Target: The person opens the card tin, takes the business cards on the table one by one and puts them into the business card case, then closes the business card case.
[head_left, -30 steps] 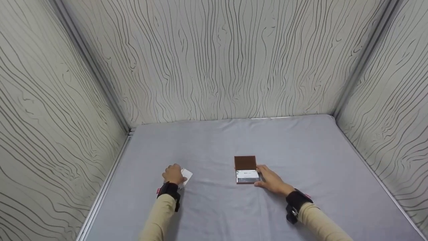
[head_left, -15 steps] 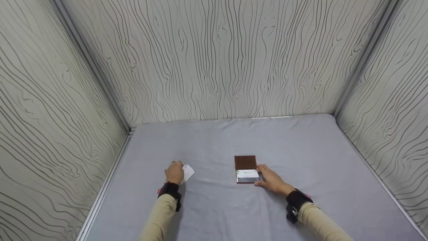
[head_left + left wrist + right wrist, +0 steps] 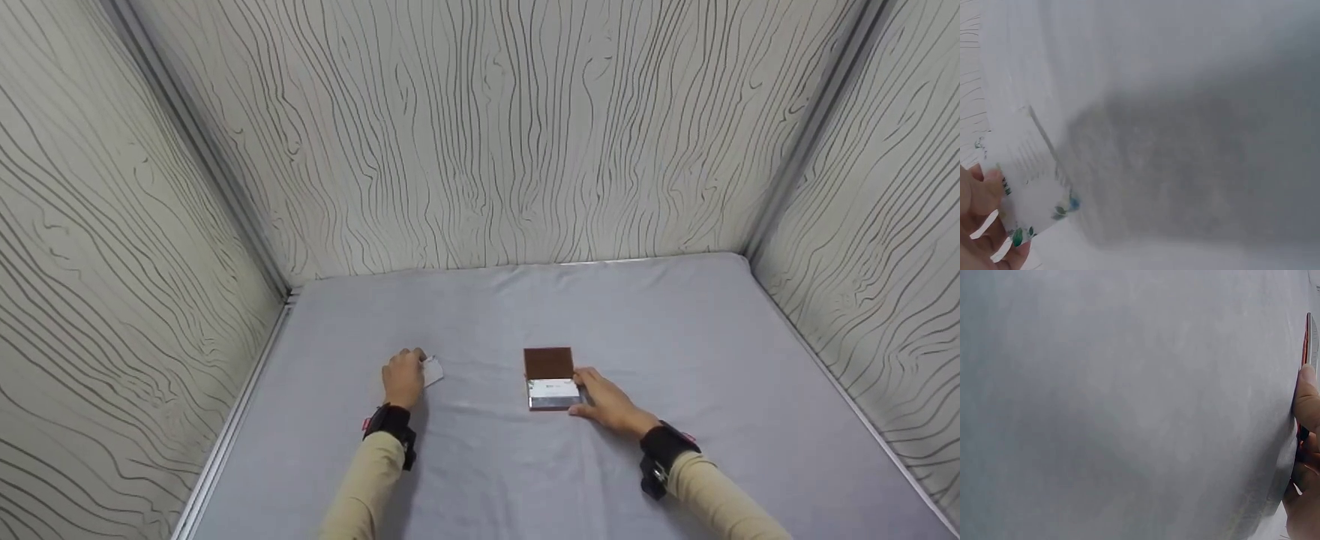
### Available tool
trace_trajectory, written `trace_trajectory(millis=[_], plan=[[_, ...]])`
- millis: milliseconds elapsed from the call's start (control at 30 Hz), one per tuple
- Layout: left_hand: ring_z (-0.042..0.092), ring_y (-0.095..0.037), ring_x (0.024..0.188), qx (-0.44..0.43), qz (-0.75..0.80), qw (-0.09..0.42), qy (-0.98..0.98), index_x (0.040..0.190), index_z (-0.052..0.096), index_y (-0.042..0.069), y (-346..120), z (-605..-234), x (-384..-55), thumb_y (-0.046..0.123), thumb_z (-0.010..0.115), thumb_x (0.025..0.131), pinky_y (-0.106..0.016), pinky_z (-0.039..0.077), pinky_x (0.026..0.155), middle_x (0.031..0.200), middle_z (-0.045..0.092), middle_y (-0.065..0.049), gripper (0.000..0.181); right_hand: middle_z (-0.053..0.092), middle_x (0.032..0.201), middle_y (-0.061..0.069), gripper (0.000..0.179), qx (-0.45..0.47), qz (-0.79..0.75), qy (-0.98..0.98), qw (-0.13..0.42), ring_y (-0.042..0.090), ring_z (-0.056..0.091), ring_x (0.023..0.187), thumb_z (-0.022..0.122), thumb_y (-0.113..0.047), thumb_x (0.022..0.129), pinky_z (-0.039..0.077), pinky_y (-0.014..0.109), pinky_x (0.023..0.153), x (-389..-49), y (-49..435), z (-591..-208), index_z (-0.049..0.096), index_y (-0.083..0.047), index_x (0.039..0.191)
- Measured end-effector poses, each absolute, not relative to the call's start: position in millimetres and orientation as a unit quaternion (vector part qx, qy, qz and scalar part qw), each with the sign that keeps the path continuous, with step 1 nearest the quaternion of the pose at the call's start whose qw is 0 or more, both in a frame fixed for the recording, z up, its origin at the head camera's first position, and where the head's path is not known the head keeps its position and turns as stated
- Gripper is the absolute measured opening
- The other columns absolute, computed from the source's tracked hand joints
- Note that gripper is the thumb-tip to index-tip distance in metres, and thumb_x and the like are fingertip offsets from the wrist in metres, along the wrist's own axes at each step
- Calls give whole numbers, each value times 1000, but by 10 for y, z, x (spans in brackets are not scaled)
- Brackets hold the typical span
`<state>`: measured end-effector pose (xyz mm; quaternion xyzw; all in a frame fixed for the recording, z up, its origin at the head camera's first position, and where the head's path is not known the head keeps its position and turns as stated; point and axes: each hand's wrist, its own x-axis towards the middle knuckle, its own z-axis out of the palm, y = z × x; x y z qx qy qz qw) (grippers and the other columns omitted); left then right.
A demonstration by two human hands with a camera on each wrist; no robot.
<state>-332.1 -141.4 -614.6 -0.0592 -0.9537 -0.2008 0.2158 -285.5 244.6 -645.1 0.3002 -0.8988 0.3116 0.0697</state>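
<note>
My left hand (image 3: 403, 379) pinches a white business card (image 3: 1030, 169) between thumb and fingers, over the left part of the table. Small printed lines and green and blue leaf designs show on the card's face in the left wrist view. My right hand (image 3: 611, 406) grips the right side of a brown business card case (image 3: 548, 364), whose lid is raised toward the back. Inside the case, a white card (image 3: 553, 388) with printing lies above a silvery strip. The right wrist view catches only the case's thin edge beside the thumb (image 3: 1307, 385).
A grey cloth (image 3: 480, 465) with light wrinkles covers the table. Panels with a wood-grain line pattern, such as the back wall (image 3: 480, 135), stand behind and on both sides, joined by grey metal posts (image 3: 202, 150).
My left hand has moved forward and slightly right with the card, which is now turned so less of it shows. The right hand and the case have stayed in place.
</note>
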Motion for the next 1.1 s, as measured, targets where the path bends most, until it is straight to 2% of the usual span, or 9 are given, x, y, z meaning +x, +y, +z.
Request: trace_trajectory(millis=[333, 500, 733, 933, 1100], plan=[[65, -37, 77, -93, -207, 232, -946, 91, 72, 1, -1127, -6068, -3350, -8, 61, 85, -51, 50, 64, 85, 66, -16, 15, 48, 129, 31, 57, 272, 319, -907, 33, 49, 50, 120, 78, -23, 83, 38, 59, 100, -2856, 2442, -6443, 51, 11, 120], [65, -36, 77, -109, -206, 241, -942, 92, 73, 2, -996, -6042, -3340, -10, 61, 84, -50, 50, 63, 86, 67, -15, 18, 50, 125, 32, 59, 289, 309, -904, 54, 50, 52, 115, 78, -22, 83, 41, 60, 95, -2842, 2439, -6440, 49, 13, 121], [67, -34, 78, -142, -214, 238, -937, 93, 73, 0, -810, -6033, -3351, -14, 60, 83, -47, 53, 67, 88, 68, -14, 22, 54, 118, 27, 64, 300, 301, -901, 91, 45, 56, 109, 80, -21, 80, 44, 56, 92, -2851, 2443, -6464, 48, 14, 124], [69, -31, 80, -173, -243, 238, -924, 93, 73, -1, -651, -6038, -3370, -18, 59, 82, -42, 55, 71, 87, 69, -13, 25, 50, 126, 31, 66, 284, 314, -904, 56, 49, 51, 117, 78, -21, 83, 39, 59, 98, -2845, 2442, -6438, 46, 16, 127], [67, -30, 77, -188, -257, 225, -921, 92, 72, 1, -525, -6043, -3361, -18, 61, 80, -41, 55, 68, 85, 65, -12, 25, 48, 130, 32, 67, 270, 315, -909, 38, 49, 49, 121, 78, -22, 84, 37, 59, 100, -2835, 2439, -6410, 45, 16, 128]])
